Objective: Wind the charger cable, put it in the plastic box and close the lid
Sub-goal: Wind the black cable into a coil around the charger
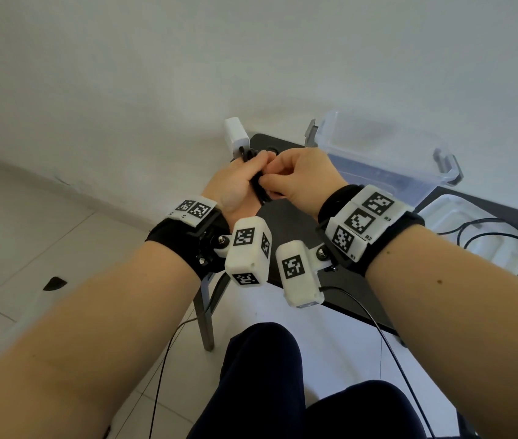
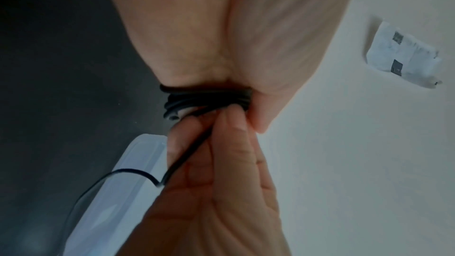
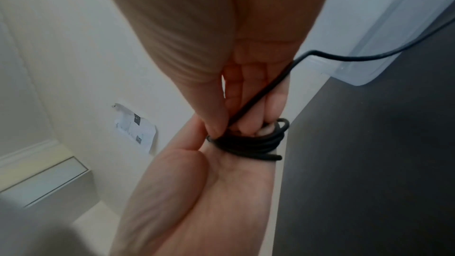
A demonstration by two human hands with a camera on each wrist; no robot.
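My left hand (image 1: 251, 166) holds a coil of black charger cable (image 1: 259, 188) across its palm, with the white charger plug (image 1: 235, 134) sticking up beyond the fingers. My right hand (image 1: 270, 177) pinches the free strand right at the coil. In the left wrist view the coil (image 2: 206, 96) sits under the left palm and the strand (image 2: 187, 155) runs along the right hand's fingers (image 2: 231, 124). The right wrist view shows the coil (image 3: 248, 143) and the strand (image 3: 344, 58) trailing off right. The clear plastic box (image 1: 378, 147) stands open behind the right hand; its lid (image 1: 473, 239) lies to the right.
Both hands hover over the left end of a black table (image 1: 286, 223). Loose black cable (image 1: 492, 228) lies over the lid. Thin wrist-camera leads (image 1: 387, 343) hang towards my knees. Behind stands a white wall with a paper label (image 2: 403, 55); tiled floor lies to the left.
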